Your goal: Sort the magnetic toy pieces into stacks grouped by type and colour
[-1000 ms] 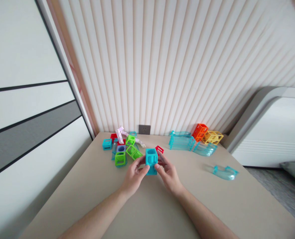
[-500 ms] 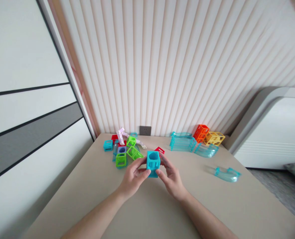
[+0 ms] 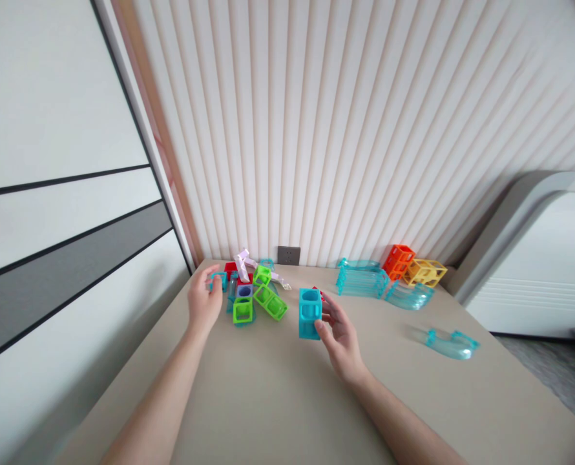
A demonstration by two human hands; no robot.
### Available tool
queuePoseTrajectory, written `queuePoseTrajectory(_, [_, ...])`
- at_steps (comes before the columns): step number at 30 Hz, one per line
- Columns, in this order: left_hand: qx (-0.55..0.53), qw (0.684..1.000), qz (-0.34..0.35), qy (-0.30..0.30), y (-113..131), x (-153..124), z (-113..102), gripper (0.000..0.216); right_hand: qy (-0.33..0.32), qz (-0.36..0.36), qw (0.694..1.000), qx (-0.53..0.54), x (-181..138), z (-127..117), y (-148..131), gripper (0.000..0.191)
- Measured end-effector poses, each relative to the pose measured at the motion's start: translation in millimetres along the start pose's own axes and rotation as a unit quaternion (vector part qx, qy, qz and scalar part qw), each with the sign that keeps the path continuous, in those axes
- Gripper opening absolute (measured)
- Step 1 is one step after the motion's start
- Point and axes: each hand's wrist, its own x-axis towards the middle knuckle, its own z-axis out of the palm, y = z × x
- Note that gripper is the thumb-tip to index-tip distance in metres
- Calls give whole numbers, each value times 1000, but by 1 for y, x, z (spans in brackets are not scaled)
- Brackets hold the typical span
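Note:
My right hand (image 3: 342, 336) grips a stack of two cyan cube blocks (image 3: 310, 314), held upright above the table, thumb on the near side and fingers behind. The upper cube has a round hole in its top. At the left, my left hand (image 3: 205, 298) reaches over a single cyan cube block (image 3: 222, 281) on the table. Its thumb and fingers are apart around that block and partly cover it; firm contact cannot be made out. A red block (image 3: 317, 292) is mostly hidden behind my right hand and the stack.
Green blocks (image 3: 271, 303), a purple block (image 3: 243, 292) and pale lilac pieces (image 3: 242, 265) lie heaped at the left. Clear blue track pieces (image 3: 362, 282), orange blocks (image 3: 398, 262) and yellow blocks (image 3: 426, 272) stand back right. A curved clear piece (image 3: 452, 345) lies nearer. A ribbed wall (image 3: 307, 129) rises behind.
My left hand has let go of the cyan stack and moved left to the single cyan block. My right hand keeps the stack. The view has shifted slightly.

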Motion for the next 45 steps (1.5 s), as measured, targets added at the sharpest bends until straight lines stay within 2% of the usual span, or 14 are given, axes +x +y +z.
queuePoseTrajectory(1, [62, 998, 9, -1, -11, 6, 0, 33, 1, 4, 1000, 0, 0, 0, 0, 55])
queuePoseTrajectory(3, [175, 983, 28, -40, -30, 10, 2, 38, -2, 9, 1000, -3, 0, 1, 1, 53])
queuePoseTrajectory(6, [203, 977, 21, -62, -48, 8, 7, 41, -4, 3, 1000, -12, 0, 0, 1, 49])
queuePoseTrajectory(11, [214, 971, 18, -106, -59, 6, 13, 36, -4, 3, 1000, -25, 0, -1, 2, 46])
queuePoseTrajectory(20, [237, 961, -10, -139, -54, 5, 13, 32, -11, 17, 1000, -24, -1, -2, 4, 46])
queuePoseTrajectory(28, [252, 954, 3, -162, -49, 1, 12, 51, -18, 20, 999, -25, -2, -3, 5, 48])
queuePoseTrajectory(36, [261, 948, 23, -181, -44, 2, 9, 53, -23, 14, 999, -32, -2, -2, 6, 42])
queuePoseTrajectory(40, [249, 954, 18, -168, -45, 1, 9, 50, -20, 17, 999, -31, -2, -2, 7, 45])
queuePoseTrajectory(45, [228, 968, 5, -108, -44, 3, 10, 51, -19, 14, 999, -23, -2, -2, 8, 45])
